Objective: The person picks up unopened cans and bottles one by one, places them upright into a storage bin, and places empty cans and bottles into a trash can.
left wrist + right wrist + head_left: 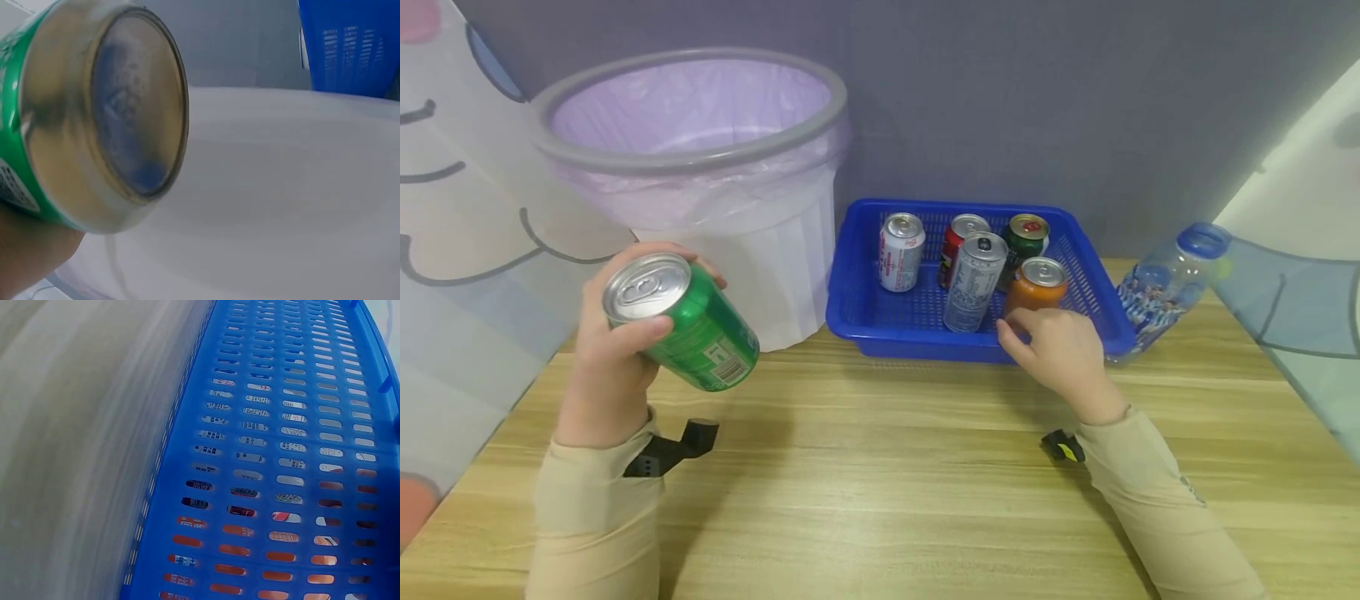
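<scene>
My left hand [606,346] grips a green drink can [703,337] in front of the bin, tilted, its tab end facing up toward me. The can's metal base [134,103] fills much of the left wrist view. Over the front rim of a blue slotted basket [902,346] is my right hand [1060,350], fingers bent, right in front of an orange can [1037,282]. Its fingertips are partly hidden, so I cannot tell whether they hold anything. The right wrist view shows only the basket's slotted wall [269,462], with the cans behind it.
A white bin with a grey rim [692,162] and a purple liner stands behind my left hand. Inside the basket are a white can [901,257], a tall silver can [973,287], a red can [953,242] and a dark green can [1022,242]. A clear bottle [1172,279] leans at the right.
</scene>
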Available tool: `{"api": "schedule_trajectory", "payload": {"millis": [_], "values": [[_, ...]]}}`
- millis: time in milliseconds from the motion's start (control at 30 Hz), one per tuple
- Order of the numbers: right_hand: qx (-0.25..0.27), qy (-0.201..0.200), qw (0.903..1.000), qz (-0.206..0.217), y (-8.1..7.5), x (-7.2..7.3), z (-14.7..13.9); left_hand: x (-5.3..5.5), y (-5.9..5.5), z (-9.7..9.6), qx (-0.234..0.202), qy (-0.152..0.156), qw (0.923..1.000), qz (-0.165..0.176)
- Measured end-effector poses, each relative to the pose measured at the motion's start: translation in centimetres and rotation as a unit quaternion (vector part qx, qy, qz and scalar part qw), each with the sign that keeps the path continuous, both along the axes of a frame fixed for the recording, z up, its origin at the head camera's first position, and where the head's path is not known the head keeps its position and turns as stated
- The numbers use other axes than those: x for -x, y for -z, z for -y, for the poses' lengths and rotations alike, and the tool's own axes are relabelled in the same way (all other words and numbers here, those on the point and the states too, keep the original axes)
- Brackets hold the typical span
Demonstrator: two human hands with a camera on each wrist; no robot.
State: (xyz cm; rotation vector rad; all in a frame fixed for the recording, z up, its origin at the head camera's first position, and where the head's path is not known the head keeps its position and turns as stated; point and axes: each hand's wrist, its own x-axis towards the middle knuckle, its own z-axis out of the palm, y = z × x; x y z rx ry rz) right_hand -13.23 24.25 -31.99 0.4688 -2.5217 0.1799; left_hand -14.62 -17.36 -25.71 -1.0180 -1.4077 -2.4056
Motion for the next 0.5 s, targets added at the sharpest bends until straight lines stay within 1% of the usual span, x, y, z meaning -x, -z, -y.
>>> {"api": "schedule_trajectory", "payload": {"millis": [100,167,233,433,500], "values": [[0.000,-0.002,1.0000,-0.001,0.0,0.0,0.0,-0.2,0.1,-0.3,0.014,0.005,0.9999,0.005],[0.000,-0.003,1.0000,-0.001,0.0,0.0,0.0,-0.4,0.1,-0.5,0.022,0.004,0.9996,0.014],[0.000,-0.003,1.0000,-0.002,0.0,0.1,0.0,-0.6,0.2,-0.8,0.040,-0.002,0.9988,0.028],[-0.002,-0.004,1.0000,-0.003,0.1,0.1,-0.1,-0.8,0.0,-2.3,0.080,0.000,0.9960,0.040],[-0.002,-0.006,1.0000,-0.004,0.1,0.1,-0.1,-1.0,0.1,-2.7,0.096,-0.006,0.9942,0.048]]}}
